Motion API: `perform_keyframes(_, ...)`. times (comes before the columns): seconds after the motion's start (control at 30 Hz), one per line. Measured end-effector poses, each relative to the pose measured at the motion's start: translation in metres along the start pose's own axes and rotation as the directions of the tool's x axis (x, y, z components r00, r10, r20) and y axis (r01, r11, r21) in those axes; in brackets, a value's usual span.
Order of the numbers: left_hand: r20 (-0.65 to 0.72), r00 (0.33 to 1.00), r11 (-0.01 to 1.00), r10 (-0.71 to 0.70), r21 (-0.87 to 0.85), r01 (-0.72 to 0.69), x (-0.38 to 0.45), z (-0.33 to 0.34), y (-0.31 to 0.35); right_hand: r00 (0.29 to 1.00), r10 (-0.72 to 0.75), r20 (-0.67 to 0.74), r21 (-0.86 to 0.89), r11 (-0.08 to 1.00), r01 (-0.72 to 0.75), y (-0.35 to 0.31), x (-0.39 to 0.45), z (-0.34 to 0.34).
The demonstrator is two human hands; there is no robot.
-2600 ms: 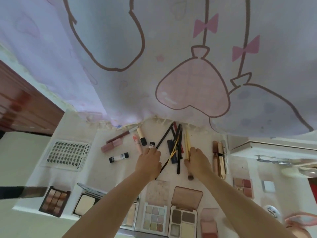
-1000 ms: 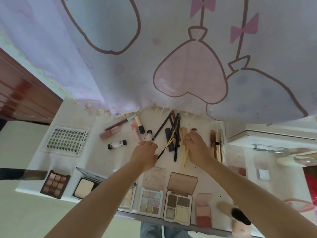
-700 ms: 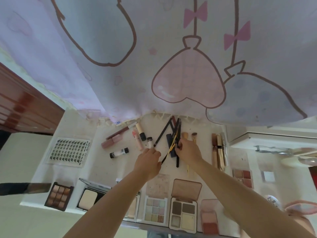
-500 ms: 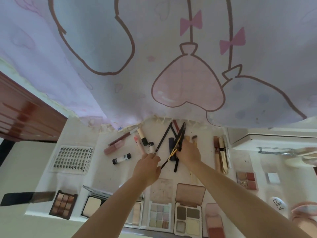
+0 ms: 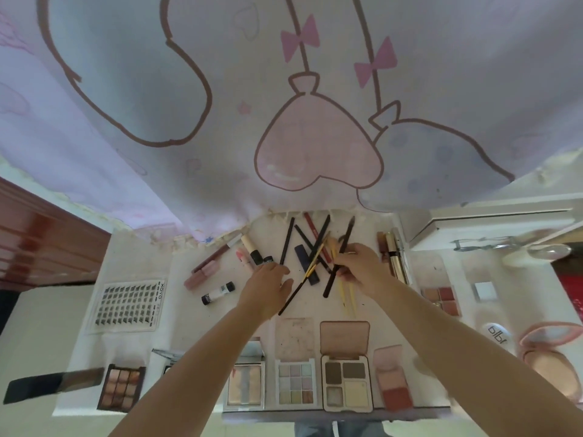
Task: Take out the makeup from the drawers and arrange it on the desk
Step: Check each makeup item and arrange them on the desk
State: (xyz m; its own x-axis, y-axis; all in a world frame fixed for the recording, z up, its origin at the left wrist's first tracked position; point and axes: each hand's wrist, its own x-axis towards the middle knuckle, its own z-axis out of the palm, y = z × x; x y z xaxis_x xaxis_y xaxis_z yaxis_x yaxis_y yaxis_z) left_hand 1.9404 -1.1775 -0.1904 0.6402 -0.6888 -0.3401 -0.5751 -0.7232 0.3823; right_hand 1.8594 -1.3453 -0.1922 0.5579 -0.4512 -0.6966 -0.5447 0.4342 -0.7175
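Black, red and yellow pencils [image 5: 310, 247] lie crossed in a loose pile mid-desk [image 5: 151, 260]. Lip tubes [image 5: 217, 272] lie left of them, gold tubes [image 5: 392, 253] right. Open palettes [image 5: 345, 386] line the near edge.

The lash tray [image 5: 127, 305] reads "XOYO"; other lettering is unreadable.

L hand [image 5: 266, 287] loosely curled, palm down; R hand [image 5: 362, 269] pinched, both arms extended fwd.

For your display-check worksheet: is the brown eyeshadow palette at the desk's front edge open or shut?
Open: the brown eyeshadow palette has its lid flipped back flat and four pans exposed.
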Motion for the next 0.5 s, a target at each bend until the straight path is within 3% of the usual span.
perform_keyframes(0.1,0.02,0.996,0.992,0.092,-0.09,-0.09,0.001,-0.007,0.009,0.984,0.03,0.174,0.343,0.935,-0.089,-0.001,-0.018,-0.015)
perform_keyframes(0.17,0.077,0.984,0.977,0.16,-0.157,-0.146,0.0,-0.012,0.013,0.967,0.004,0.255,0.457,0.881,-0.124,-0.001,-0.028,-0.019)
perform_keyframes(0.37,0.137,0.967,0.966,0.214,-0.177,-0.189,-0.009,-0.027,0.028,0.953,-0.076,0.293,0.305,0.952,-0.018,-0.012,-0.051,-0.022)
perform_keyframes(0.5,0.108,0.974,0.974,0.201,-0.129,-0.187,-0.015,-0.047,0.03,0.974,-0.122,0.19,0.322,0.945,0.056,-0.023,-0.06,-0.04)
